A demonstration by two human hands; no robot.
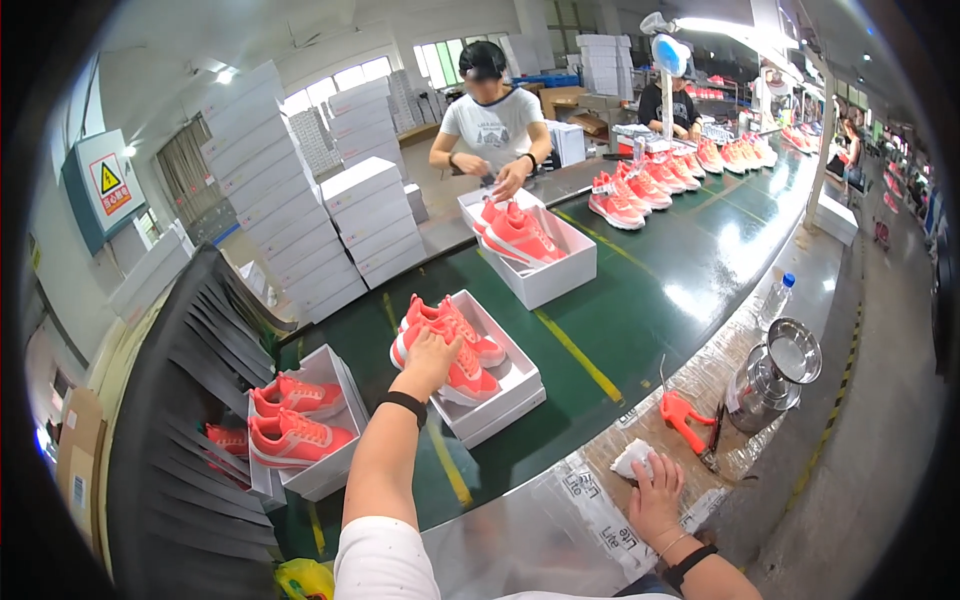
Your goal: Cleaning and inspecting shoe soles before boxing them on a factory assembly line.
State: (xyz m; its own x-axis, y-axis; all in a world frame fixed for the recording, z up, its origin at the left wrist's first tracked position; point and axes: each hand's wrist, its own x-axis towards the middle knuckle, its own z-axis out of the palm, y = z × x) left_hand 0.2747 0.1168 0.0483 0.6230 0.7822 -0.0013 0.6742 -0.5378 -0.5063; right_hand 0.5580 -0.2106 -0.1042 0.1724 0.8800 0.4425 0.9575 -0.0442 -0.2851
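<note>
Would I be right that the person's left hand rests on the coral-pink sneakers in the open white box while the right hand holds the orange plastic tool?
Not quite. In the head view the left hand does rest on the coral-pink sneakers in the open white box, but the right hand touches a crumpled white cloth; the orange plastic tool lies untouched nearby.

Your left hand (430,355) rests on coral shoes in an open white shoebox (505,385) on the green belt, with another open white box (325,465) to its left and a third (555,270) farther up. Closed white boxes (290,200) stand stacked behind; a square sign with a yellow warning triangle (110,180) hangs far left
</note>
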